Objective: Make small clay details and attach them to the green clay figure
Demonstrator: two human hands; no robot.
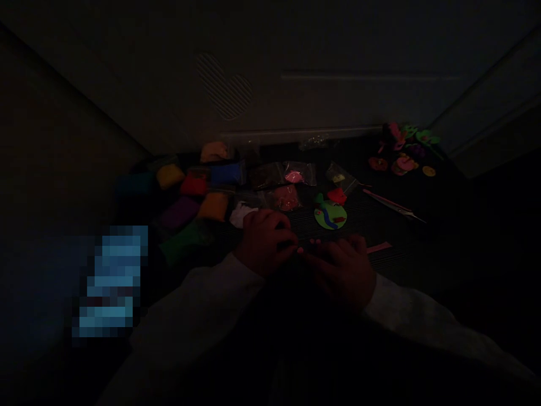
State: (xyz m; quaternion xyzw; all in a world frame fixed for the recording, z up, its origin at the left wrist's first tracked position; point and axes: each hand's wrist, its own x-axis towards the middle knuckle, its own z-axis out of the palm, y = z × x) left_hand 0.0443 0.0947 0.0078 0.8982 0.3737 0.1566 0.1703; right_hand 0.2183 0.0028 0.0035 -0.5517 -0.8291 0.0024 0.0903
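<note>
Very dark view; both my hands are over the dark ribbed tabletop (305, 226), working close to three small round pink pieces. Left hand (267, 241): fingers bent and bunched, part closed, tips pointing right, right beside the nearest small round pink piece (300, 250). Can't tell if the fingertips are together or apart, or whether they pinch that piece; too dim. Right hand (345, 272): knuckles bent, one finger reaching left, its tip close to the same piece from the other side. Can't tell if it touches it, or if thumb and finger meet. The piece sits in the narrow space between my two hands. The other two, a pair of small round pink pieces (315, 241), lie near each other, just beyond my right fingers. A flat pink strip (380, 247) sticks out past the right side of my right hand; contact unclear. Ahead of that hand: a round light-green disc (337, 211) with a wavy blue band and a dark green shape at its edge, a red lump (337, 195) just behind it. Slim scissors with pink handles (391, 205) lie farther right. Just past my left hand is a clear bag of white material (243, 215), with a clear bag of pink material (286, 198) right of it.
</note>
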